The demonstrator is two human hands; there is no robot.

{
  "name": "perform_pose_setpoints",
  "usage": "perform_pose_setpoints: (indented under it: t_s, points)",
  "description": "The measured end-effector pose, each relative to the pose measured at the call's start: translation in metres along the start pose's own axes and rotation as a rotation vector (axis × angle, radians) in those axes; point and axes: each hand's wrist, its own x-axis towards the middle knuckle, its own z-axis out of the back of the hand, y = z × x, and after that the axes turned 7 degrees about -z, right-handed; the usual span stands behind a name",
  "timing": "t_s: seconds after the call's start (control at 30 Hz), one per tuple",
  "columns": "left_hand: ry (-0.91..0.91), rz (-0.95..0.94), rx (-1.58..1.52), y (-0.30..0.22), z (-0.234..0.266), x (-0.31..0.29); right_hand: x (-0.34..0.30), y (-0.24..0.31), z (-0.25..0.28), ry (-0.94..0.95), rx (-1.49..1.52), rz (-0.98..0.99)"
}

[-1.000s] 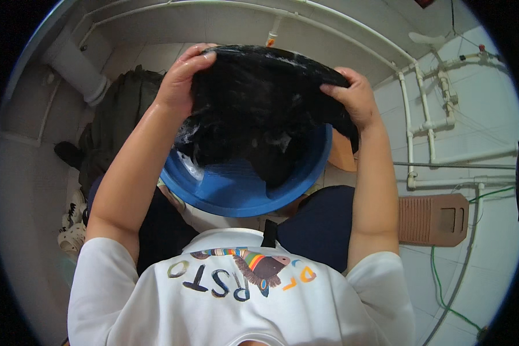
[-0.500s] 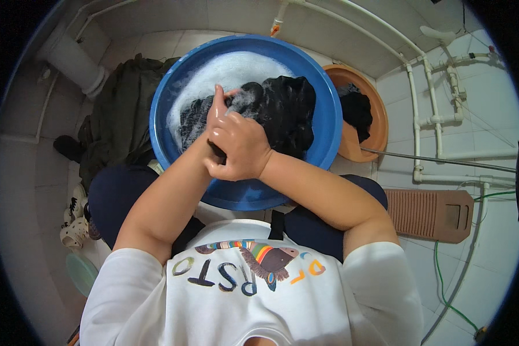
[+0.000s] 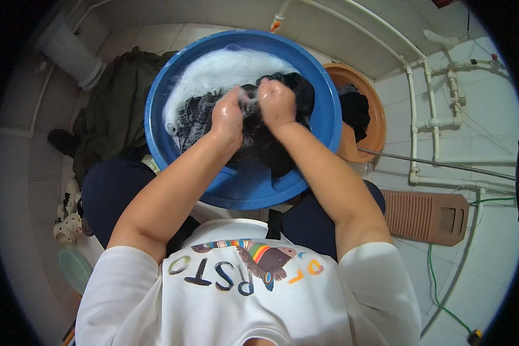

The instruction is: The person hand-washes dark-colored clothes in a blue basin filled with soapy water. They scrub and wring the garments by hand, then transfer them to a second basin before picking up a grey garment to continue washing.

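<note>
So the black cloth (image 3: pixel 197 122) is in the blue basin (image 3: pixel 236 197), upper middle of the frame, white suds (image 3: pixel 225 64) just above it. Left hand (image 3: pixel 228 118) and right hand (image 3: pixel 278 105) are side by side, fingers on both clenched around the cloth.

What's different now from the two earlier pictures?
The black cloth, first held up by both hands, is down in the blue basin. The right hand, then crossed over the left hand, has moved right; both are now apart at the cloth, grip unclear. The washboard and orange basin look unmoved.
</note>
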Motion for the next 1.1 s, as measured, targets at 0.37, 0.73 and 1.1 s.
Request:
perform_pose_setpoints:
  t_s: [0.37, 0.73, 1.1]
  points:
    - [0.206, -0.078, 0.067, 0.008, 0.025, 0.032, -0.021, 0.001, -0.009, -0.113, -0.001, 0.337]
    - [0.541, -0.625, 1.798, -0.045, 0.029, 0.002, 0.039, -0.038, 0.075, 0.938, -0.429, -0.004]
    - [0.955, -0.628, 1.806, -0.005, 0.02, -0.015, 0.013, -0.062, 0.068, 0.451, -0.813, 0.501]
